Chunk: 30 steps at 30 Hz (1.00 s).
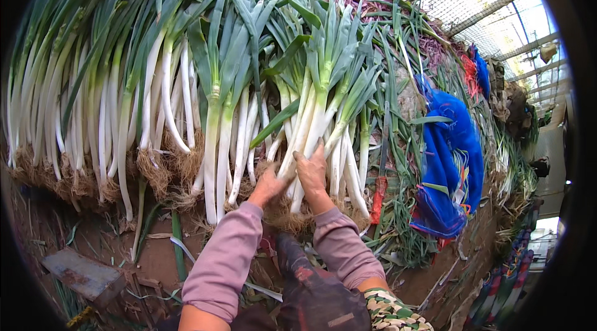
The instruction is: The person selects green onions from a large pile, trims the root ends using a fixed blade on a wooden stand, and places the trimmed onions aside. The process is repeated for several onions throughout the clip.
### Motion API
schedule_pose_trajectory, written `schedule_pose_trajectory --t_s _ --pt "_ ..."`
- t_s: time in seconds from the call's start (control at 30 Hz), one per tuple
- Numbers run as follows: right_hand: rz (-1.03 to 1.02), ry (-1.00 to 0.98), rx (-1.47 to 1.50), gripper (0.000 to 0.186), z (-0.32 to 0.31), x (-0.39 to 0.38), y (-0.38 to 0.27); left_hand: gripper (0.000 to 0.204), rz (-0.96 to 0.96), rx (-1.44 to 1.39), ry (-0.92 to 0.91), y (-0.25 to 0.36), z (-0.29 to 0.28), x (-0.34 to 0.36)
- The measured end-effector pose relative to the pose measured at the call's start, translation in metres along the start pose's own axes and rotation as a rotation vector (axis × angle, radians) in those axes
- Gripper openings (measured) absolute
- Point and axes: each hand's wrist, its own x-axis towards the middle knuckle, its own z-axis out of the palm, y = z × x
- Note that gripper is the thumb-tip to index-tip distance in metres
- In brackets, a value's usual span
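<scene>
Clasped from both sides by the left hand point(266, 185) and right hand point(313, 177), several white-shanked leeks point(318, 112) lean at the front of the leek heap point(102, 101) in the head view. Untied stalks could slip from an uneven squeeze; roots point(291, 221), if tangled, could drag neighbours; a careless rightward reach might meet the red-handled tool point(378, 200).

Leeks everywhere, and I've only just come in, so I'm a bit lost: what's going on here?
A person is holding a small bunch of leeks by the white stems, the left hand on one side and the right hand on the other. The leaves point away from the person. To the left lies a long row of leeks, roots on. To the right are a red-handled tool and a crumpled blue cloth.
</scene>
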Motion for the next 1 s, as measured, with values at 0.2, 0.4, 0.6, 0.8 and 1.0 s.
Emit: schedule_pose_trajectory --t_s 0.2,0.4,0.6,0.8,1.0 --pt "0.195 -0.224 1.081 0.060 -0.048 -0.013 -0.015 0.078 0.169 -0.146 -0.262 0.053 -0.039 -0.056" --pt "0.268 -0.251 1.136 0.043 -0.038 -0.021 0.004 0.091 0.061 -0.554 -0.364 0.053 -0.048 -0.083" --pt "0.164 -0.256 0.900 0.045 -0.036 -0.027 -0.006 0.092 0.068 -0.534 -0.435 0.034 -0.042 -0.060" --pt "0.160 -0.168 0.964 0.045 -0.045 -0.028 -0.002 0.082 -0.021 -0.320 -0.382 0.033 -0.035 -0.046" --pt "0.203 -0.058 1.078 0.038 -0.069 -0.041 0.000 0.082 -0.069 -0.073 -0.295 0.041 -0.118 -0.073"
